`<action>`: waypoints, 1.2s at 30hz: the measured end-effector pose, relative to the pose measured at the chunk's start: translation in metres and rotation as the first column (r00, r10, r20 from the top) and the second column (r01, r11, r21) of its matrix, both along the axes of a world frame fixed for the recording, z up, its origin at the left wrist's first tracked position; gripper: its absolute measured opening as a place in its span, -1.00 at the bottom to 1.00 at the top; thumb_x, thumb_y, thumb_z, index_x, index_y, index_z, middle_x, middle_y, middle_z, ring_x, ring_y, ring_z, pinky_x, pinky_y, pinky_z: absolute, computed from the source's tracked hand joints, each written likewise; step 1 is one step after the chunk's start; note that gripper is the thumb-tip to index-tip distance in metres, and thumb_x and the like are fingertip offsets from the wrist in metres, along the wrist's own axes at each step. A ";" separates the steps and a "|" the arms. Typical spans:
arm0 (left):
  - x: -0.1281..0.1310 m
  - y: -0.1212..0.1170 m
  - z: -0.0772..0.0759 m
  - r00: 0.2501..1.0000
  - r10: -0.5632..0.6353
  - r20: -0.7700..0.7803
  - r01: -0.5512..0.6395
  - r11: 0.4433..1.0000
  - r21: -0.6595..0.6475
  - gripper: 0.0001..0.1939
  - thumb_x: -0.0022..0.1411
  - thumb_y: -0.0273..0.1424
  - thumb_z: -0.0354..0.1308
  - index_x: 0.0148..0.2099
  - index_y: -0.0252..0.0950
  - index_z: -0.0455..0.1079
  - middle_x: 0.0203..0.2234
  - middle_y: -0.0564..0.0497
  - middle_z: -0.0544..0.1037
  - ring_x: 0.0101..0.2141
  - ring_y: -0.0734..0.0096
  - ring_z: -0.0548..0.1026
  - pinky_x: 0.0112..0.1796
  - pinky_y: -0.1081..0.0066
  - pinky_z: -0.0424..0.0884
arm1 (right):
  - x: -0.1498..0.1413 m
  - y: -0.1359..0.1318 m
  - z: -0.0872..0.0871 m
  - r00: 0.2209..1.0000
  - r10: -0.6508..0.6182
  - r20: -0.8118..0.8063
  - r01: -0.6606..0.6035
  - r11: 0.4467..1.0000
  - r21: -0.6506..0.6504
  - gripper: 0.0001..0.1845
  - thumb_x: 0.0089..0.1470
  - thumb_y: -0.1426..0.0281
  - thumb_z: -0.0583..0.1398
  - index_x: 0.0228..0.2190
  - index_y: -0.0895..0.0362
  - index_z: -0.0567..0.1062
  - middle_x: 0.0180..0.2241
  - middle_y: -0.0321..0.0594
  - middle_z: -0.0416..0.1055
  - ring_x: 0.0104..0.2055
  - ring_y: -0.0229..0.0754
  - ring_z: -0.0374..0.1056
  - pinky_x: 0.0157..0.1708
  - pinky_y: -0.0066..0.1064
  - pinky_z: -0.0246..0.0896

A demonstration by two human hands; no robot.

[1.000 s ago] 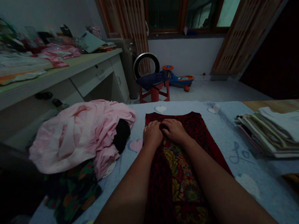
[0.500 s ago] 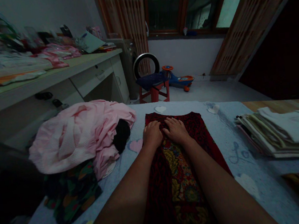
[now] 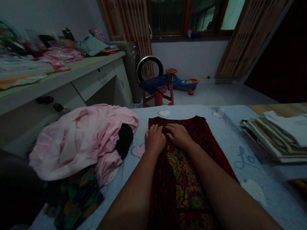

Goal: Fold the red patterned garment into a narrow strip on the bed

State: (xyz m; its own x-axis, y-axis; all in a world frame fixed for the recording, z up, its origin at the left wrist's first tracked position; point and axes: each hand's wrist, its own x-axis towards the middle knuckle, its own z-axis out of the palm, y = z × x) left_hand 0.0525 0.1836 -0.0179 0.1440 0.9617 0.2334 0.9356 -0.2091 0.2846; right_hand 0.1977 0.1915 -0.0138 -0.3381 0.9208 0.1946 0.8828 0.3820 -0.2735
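Note:
A dark red patterned cloth (image 3: 201, 131) with a yellow floral middle lies flat along the pale blue bed sheet (image 3: 242, 144) in front of me. My left hand (image 3: 154, 138) and my right hand (image 3: 178, 134) rest side by side on the cloth's far end, palms down. Their fingers are curled onto the fabric and pressed against it, the two hands almost touching. Both forearms stretch over the cloth toward the camera.
A crumpled pink garment pile (image 3: 80, 139) with a dark piece lies to the left, above a dark floral cloth (image 3: 71, 201). A stack of folded cloths (image 3: 294, 134) sits at the right. Beyond the bed stand a cluttered desk (image 3: 52, 79), a red stool (image 3: 157, 90) and a toy car (image 3: 183, 82).
Both hands have slid slightly left on the cloth's far end. The view has shifted a little; nothing else moved.

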 end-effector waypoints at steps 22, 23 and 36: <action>-0.016 0.007 -0.009 0.996 -0.084 0.032 0.085 0.996 -0.010 -0.55 0.32 -0.48 -0.10 0.23 -0.28 0.25 0.22 -0.10 0.34 0.27 0.23 0.19 0.23 0.15 0.12 | -0.008 -0.017 0.017 1.000 0.002 0.013 -0.002 1.000 -0.005 -0.50 0.16 0.22 0.12 0.10 0.11 0.39 0.11 -0.06 0.31 0.13 -0.03 0.19 0.10 -0.20 0.08; -0.017 0.008 -0.009 0.996 -0.084 0.030 0.084 0.996 -0.010 -0.55 0.32 -0.48 -0.10 0.23 -0.29 0.25 0.23 -0.10 0.33 0.27 0.23 0.19 0.24 0.15 0.12 | -0.007 -0.017 0.017 1.000 -0.003 0.017 0.003 1.000 -0.016 -0.47 0.16 0.21 0.12 0.13 0.12 0.37 0.14 -0.05 0.28 0.16 -0.02 0.17 0.13 -0.19 0.06; -0.012 0.013 0.000 0.995 -0.063 -0.079 0.061 0.998 -0.022 -0.54 0.31 -0.40 -0.06 0.23 -0.22 0.24 0.25 -0.11 0.29 0.23 0.15 0.23 0.13 0.04 0.23 | -0.004 -0.016 0.013 0.999 0.017 0.038 -0.011 0.990 -0.143 -0.26 0.16 0.11 0.08 0.28 0.14 0.13 0.35 -0.05 -0.03 0.38 -0.02 -0.13 0.31 -0.05 -0.32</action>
State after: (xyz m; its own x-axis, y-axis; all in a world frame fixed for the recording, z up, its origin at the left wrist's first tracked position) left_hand 0.0406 0.1963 -0.0180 0.2209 0.9545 0.2002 0.9407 -0.2627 0.2145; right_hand 0.1934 0.1759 -0.0011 -0.3560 0.9333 0.0474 0.8887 0.3538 -0.2915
